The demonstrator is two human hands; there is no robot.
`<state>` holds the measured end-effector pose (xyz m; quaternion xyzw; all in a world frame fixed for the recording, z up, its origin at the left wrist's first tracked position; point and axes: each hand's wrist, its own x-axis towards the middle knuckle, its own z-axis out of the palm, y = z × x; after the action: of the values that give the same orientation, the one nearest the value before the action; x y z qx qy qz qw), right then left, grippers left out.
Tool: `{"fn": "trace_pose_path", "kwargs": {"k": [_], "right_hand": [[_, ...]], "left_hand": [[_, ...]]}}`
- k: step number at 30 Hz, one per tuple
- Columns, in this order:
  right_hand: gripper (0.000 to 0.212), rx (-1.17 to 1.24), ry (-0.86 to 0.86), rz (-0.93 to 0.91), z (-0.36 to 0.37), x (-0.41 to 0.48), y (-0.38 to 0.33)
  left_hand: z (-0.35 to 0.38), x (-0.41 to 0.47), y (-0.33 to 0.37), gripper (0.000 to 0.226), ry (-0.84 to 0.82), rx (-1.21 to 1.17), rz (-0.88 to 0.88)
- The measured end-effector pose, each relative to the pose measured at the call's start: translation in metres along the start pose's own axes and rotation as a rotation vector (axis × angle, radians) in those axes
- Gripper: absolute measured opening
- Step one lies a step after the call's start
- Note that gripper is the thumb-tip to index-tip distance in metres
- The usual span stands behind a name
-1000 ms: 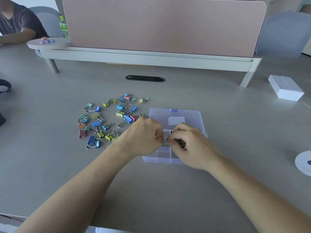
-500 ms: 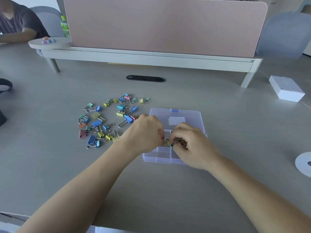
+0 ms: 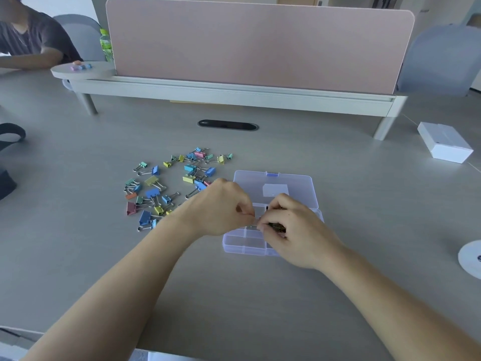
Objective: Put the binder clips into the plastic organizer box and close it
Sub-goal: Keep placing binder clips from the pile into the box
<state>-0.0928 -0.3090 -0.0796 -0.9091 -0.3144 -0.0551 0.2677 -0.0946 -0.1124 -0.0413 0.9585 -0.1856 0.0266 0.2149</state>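
Note:
A clear plastic organizer box (image 3: 242, 243) lies open on the grey table, its lid (image 3: 273, 183) folded back away from me. Both my hands meet above its compartments. My right hand (image 3: 291, 230) is closed around a dark binder clip (image 3: 277, 227). My left hand (image 3: 223, 209) pinches the wire handle of that same clip from the left. Several coloured binder clips (image 3: 166, 186) lie scattered on the table to the left of the box. My hands hide most of the box's inside.
A pink desk divider (image 3: 260, 43) on a grey shelf runs across the back. A white box (image 3: 445, 142) sits at the right, a white disc (image 3: 471, 259) at the right edge. Another person's arm (image 3: 31, 61) rests far left, by a green bottle (image 3: 106, 48).
Both hands have stayed together over the box, shifting only slightly while working the dark clip between them. The scattered clips have not moved.

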Motion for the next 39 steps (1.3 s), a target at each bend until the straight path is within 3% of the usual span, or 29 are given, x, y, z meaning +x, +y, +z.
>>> {"fn": "trace_pose_path", "kwargs": {"k": [4, 10, 13, 21, 27, 33, 37, 39], "right_hand": [[0.016, 0.016, 0.009, 0.001, 0.000, -0.001, 0.001], [0.016, 0.012, 0.005, 0.021, 0.000, 0.000, 0.000], [0.017, 0.022, -0.010, 0.033, 0.000, 0.000, -0.001], [0.018, 0.029, -0.022, 0.044, -0.002, 0.002, -0.003], [0.018, 0.020, -0.034, 0.052, -0.003, 0.001, -0.004], [0.019, 0.025, -0.057, 0.048, -0.005, 0.000, -0.005], [0.020, 0.012, -0.064, 0.051, -0.007, 0.000, -0.007], [0.021, 0.011, -0.067, 0.057, -0.008, 0.000, -0.008]], "left_hand": [[-0.034, -0.012, -0.030, 0.009, 0.060, -0.100, -0.174], [-0.066, -0.045, -0.074, 0.005, 0.041, 0.049, -0.419], [-0.061, -0.050, -0.082, 0.008, 0.121, 0.159, -0.428], [-0.028, -0.036, -0.091, 0.018, 0.098, 0.442, -0.400], [-0.030, -0.020, -0.087, 0.030, 0.064, 0.272, -0.425], [-0.038, -0.017, -0.076, 0.025, 0.092, 0.304, -0.424], [-0.032, -0.024, -0.080, 0.014, 0.016, 0.362, -0.462], [-0.028, -0.026, -0.077, 0.020, 0.047, 0.402, -0.442]]}}
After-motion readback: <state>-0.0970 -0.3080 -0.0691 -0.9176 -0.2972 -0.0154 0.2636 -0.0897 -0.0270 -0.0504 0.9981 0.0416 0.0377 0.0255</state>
